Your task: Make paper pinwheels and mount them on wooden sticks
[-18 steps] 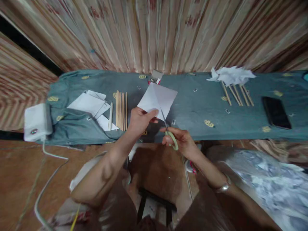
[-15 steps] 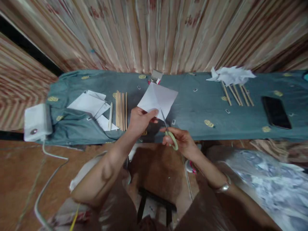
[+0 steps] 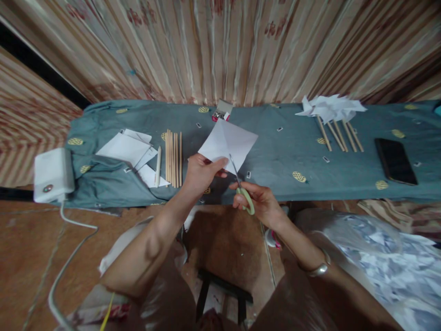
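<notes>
A creased white paper square [image 3: 229, 140] is pinched at its near left edge by my left hand [image 3: 203, 174], thumb on top. My right hand [image 3: 257, 202] is closed round the green handles of a pair of scissors [image 3: 248, 202]. The scissor blades lie at the paper's near corner, pointing away from me. Just beyond the paper sits a small open red box [image 3: 220, 115] with tiny metal items inside. Left of my left hand several wooden sticks [image 3: 174, 158] lie side by side, next to a white pen-like stick [image 3: 158, 166] and loose white paper sheets [image 3: 126, 148].
White paper pinwheels [image 3: 332, 108] on wooden sticks lie at the back right of the green cloth [image 3: 275, 156]. A black phone [image 3: 396, 161] is further right. On the far left stands a white device [image 3: 54, 174] with a cable. A plastic bag [image 3: 382, 262] is at the lower right.
The far part of the paper has shifted slightly to the right. Both hands and the scissors are in nearly the same place.
</notes>
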Demonstrator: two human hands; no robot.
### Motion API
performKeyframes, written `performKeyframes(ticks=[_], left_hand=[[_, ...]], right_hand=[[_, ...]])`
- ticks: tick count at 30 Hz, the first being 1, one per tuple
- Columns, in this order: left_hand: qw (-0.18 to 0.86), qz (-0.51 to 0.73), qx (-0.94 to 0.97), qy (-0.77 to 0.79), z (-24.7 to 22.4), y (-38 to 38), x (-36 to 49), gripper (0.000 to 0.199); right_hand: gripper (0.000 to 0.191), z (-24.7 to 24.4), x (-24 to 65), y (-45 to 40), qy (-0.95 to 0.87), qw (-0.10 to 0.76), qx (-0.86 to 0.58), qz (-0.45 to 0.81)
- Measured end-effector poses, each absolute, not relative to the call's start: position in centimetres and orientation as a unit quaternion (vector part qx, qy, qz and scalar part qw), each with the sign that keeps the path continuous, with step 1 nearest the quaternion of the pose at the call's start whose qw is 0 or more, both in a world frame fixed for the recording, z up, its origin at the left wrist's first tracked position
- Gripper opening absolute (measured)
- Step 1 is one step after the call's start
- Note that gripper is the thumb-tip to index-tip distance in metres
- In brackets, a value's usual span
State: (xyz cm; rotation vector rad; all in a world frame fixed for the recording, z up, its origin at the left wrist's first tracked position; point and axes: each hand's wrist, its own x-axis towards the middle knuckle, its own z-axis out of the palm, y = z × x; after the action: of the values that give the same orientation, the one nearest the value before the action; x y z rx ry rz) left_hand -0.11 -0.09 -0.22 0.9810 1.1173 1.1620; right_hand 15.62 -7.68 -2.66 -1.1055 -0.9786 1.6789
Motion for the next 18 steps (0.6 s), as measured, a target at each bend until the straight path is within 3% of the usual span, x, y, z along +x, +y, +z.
performKeyframes(ticks=[18], left_hand=[[0.585, 0.493, 0.422, 0.487, -0.07, -0.3, 0.11, 0.017]], right_hand=[[0.04, -2.84, 15.68, -7.64, -0.401, 0.435, -0.454, 0.666]])
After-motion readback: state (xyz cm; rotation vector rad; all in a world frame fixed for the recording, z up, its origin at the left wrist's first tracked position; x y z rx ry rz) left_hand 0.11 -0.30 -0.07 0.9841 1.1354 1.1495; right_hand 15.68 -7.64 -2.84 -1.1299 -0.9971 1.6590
